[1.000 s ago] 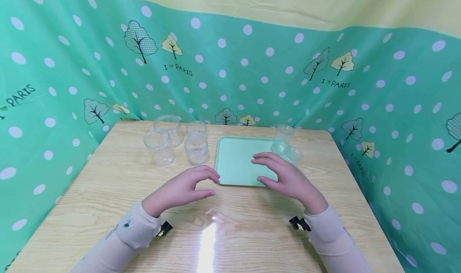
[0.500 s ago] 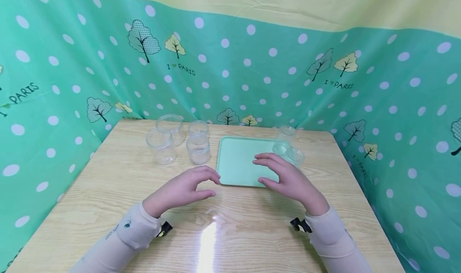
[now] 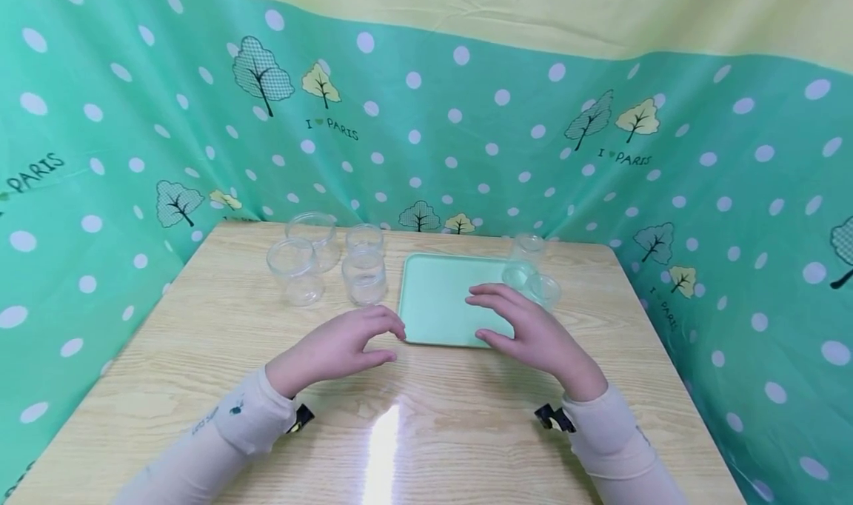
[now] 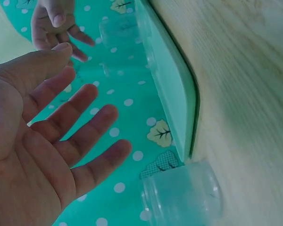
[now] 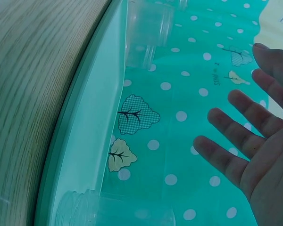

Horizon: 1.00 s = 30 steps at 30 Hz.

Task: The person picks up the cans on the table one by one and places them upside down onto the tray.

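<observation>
My left hand (image 3: 343, 346) hovers by the near left corner of a light green tray (image 3: 436, 305), fingers loosely bent and holding nothing. Over the tray's right part is my right hand (image 3: 533, 335), its fingers spread and apart from any object. Each wrist view shows an uncurled palm, the left hand (image 4: 52, 141) and the right hand (image 5: 269, 146). Left of the tray stand several clear jars, among them a wide jar (image 3: 298, 275) and a narrower jar (image 3: 364, 277). Clear small containers (image 3: 544, 290) cluster at the tray's right end, partly behind my right hand.
All of this is on a wooden table (image 3: 453, 423) with a bright light reflection near its front. A green dotted curtain (image 3: 453, 142) with tree prints encloses the back and both sides. Another clear jar (image 3: 529, 246) is near the back right.
</observation>
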Each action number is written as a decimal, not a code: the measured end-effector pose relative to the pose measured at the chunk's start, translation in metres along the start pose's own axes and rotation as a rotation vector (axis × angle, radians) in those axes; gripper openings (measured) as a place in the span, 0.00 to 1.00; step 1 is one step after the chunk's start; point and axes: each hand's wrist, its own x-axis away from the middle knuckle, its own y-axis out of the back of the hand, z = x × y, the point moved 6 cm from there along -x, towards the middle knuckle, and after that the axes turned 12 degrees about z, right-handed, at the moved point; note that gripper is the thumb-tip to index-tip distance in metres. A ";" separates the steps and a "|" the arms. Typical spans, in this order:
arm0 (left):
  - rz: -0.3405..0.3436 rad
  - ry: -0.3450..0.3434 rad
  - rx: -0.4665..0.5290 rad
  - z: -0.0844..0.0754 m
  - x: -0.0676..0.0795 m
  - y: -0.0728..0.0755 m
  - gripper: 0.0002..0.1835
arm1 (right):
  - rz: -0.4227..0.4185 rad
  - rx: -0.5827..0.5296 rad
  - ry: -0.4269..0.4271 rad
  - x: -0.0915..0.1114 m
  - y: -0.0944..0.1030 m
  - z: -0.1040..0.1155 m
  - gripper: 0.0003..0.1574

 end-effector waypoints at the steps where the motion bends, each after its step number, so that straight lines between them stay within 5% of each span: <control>1: -0.003 0.001 -0.019 0.000 -0.001 0.001 0.13 | 0.001 0.000 0.002 0.000 0.000 0.000 0.31; 12: 0.013 -0.066 -0.212 -0.015 -0.010 0.023 0.15 | 0.013 0.007 -0.008 0.001 -0.001 -0.002 0.31; 30: 0.164 0.084 -0.430 -0.006 -0.029 0.055 0.18 | 0.060 0.021 -0.009 0.000 -0.008 -0.005 0.29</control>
